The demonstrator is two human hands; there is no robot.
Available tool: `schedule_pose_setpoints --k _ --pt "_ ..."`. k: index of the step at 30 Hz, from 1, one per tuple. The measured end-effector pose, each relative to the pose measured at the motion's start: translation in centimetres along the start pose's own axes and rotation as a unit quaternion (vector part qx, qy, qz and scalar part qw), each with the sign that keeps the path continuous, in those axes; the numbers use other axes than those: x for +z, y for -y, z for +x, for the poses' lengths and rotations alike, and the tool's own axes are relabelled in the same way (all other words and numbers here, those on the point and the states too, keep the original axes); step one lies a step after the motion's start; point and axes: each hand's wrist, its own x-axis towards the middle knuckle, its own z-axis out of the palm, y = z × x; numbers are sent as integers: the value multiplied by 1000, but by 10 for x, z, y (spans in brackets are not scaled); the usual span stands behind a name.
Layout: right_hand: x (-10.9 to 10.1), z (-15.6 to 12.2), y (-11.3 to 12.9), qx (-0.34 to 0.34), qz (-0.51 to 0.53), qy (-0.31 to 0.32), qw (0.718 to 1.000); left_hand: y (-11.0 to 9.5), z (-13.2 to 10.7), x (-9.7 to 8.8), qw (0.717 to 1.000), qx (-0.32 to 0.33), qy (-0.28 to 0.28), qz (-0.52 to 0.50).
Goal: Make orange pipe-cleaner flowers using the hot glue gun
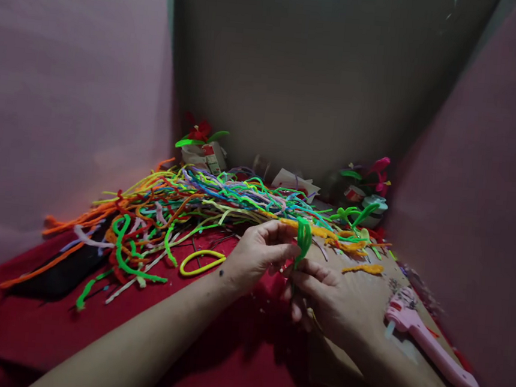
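Observation:
A looped bundle of green pipe cleaner (303,239) stands upright between my two hands, over the red cloth. My left hand (264,251) pinches its side between thumb and fingers. Just below, my right hand (322,286) grips the lower end, which its fingers partly hide. Right behind my hands lie yellow-orange pipe cleaner pieces (322,230). A yellow loop (202,263) rests on the cloth beside my left wrist.
A large tangle of coloured pipe cleaners (240,192) spreads across the back and left. To the right, a pink glue gun (430,341) lies on a cardboard sheet (375,294). Behind stand a red flower (199,131) and a pink flower (380,168). Pink walls rise on both sides.

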Motion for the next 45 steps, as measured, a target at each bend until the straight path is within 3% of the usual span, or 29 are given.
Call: schedule_pose_setpoints --k 5,8,10,13,17,20,27,33,38,40,42,45 --pt "4 -1 -5 14 -31 -19 999 6 -4 7 998 -47 28 -6" --pt "6 -2 -2 17 -48 -47 998 8 -2 10 999 -42 9 14" --pt "7 -3 1 20 -45 -53 997 10 0 12 996 13 -32 80" --pt "9 -2 0 15 -23 -43 999 14 2 13 968 140 -83 193" --pt "10 -1 -5 -21 24 -34 999 15 -2 10 904 301 -37 301" --pt "13 -3 -5 -26 29 -37 999 12 -6 8 872 354 -34 337" --pt "13 -4 -5 -42 32 -24 998 10 -10 3 822 397 11 408" --pt "8 2 -7 -32 43 -14 998 1 -11 1 840 372 7 394" --pt "0 6 -8 -11 22 -29 999 1 -19 2 775 419 30 472" --pt "-2 5 -5 -19 15 -51 998 1 -22 3 764 424 43 485" --pt "-4 4 -1 -37 11 -69 997 1 -22 5 776 410 40 477" --pt "-6 4 5 -64 12 -94 993 2 -19 9 848 347 -24 399"
